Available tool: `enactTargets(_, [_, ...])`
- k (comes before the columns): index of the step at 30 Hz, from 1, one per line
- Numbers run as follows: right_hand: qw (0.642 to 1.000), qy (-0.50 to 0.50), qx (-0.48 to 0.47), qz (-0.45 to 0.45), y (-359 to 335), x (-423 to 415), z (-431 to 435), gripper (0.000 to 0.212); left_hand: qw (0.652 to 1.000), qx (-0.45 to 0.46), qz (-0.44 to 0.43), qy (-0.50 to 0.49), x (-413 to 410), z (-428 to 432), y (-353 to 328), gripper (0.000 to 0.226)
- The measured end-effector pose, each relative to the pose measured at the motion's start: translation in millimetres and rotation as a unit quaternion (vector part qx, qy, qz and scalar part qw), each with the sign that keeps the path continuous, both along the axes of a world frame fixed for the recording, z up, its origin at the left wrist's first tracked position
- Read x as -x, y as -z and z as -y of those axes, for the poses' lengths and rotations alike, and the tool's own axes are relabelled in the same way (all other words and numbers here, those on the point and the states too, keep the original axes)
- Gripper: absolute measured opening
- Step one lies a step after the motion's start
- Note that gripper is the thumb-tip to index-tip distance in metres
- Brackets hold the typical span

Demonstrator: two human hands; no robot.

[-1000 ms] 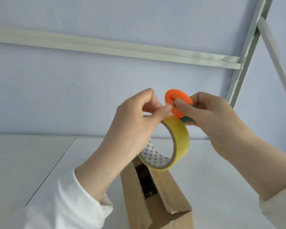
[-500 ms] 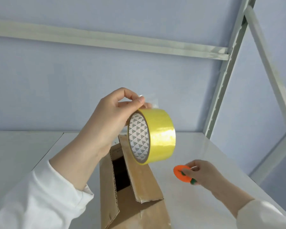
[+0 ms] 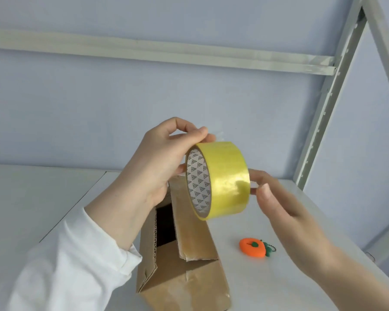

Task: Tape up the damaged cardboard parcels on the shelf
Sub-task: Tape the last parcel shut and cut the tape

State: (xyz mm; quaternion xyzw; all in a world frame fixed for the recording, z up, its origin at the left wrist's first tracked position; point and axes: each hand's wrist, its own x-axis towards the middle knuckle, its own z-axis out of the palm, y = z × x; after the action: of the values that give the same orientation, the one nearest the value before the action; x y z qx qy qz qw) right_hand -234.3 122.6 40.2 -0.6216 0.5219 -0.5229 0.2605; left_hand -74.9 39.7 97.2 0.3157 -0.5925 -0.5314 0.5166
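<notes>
A roll of yellowish clear tape hangs in the air above a brown cardboard parcel. My left hand holds the roll, pinching its upper edge between thumb and fingers. My right hand has come up to the roll's right side, thumb and fingertips touching its outer face. The parcel stands on the white shelf board with its top flaps gaping, a dark gap showing inside. A small orange cutter shaped like a carrot lies on the shelf to the right of the parcel.
The shelf's pale metal upright rises at the right, and a horizontal rail crosses the back wall above. A seam splits the shelf board at the left.
My right hand has left the orange cutter on the shelf and risen to the tape roll. The left hand still holds the roll, lowered from a second ago.
</notes>
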Motion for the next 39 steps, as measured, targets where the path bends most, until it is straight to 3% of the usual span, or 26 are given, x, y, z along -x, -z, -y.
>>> enactTargets(2, [0.997,-0.051,0.024,-0.051,-10.8,-21.8,-5.1,0.038,1.000,0.004,-0.017,-0.006,-0.2,-1.6,-3.0,0.021])
enactTargets(5, [0.997,-0.058,0.026,-0.032,-16.9,-43.7,-6.0,0.024,0.999,-0.003,-0.043,0.015,-10.7,-0.3,-7.0,0.022])
enactTargets(7, [0.998,-0.041,0.034,-0.027,-24.5,-55.1,-8.7,0.028,0.997,-0.013,-0.062,0.049,-24.0,3.5,-10.3,0.022])
enactTargets(12, [0.998,0.060,-0.009,0.031,-38.6,-93.7,-12.7,0.036,0.994,0.035,-0.093,0.051,-56.1,17.8,-20.0,0.020])
enactTargets(21, [0.970,0.228,-0.081,0.015,-42.6,-142.1,-10.3,0.056,0.979,0.131,-0.111,0.109,-96.4,36.0,-34.8,0.020])
enactTargets(28, [0.976,0.202,-0.083,0.000,-61.3,-154.6,-37.9,0.048,0.960,-0.056,-0.198,0.189,-89.3,58.9,-38.6,0.025])
enactTargets(32, [0.975,0.202,-0.090,-0.016,-66.8,-153.0,-47.9,0.057,0.961,-0.046,-0.196,0.188,-87.5,52.5,-49.4,0.022])
enactTargets(35, [0.969,0.232,-0.078,-0.017,-71.3,-153.4,-49.2,0.065,0.969,-0.033,-0.176,0.169,-94.1,52.7,-62.5,0.039])
enactTargets(39, [0.969,0.237,-0.075,0.004,-73.9,-158.7,-44.9,0.069,0.983,-0.043,-0.112,0.142,-99.0,57.8,-58.2,0.011])
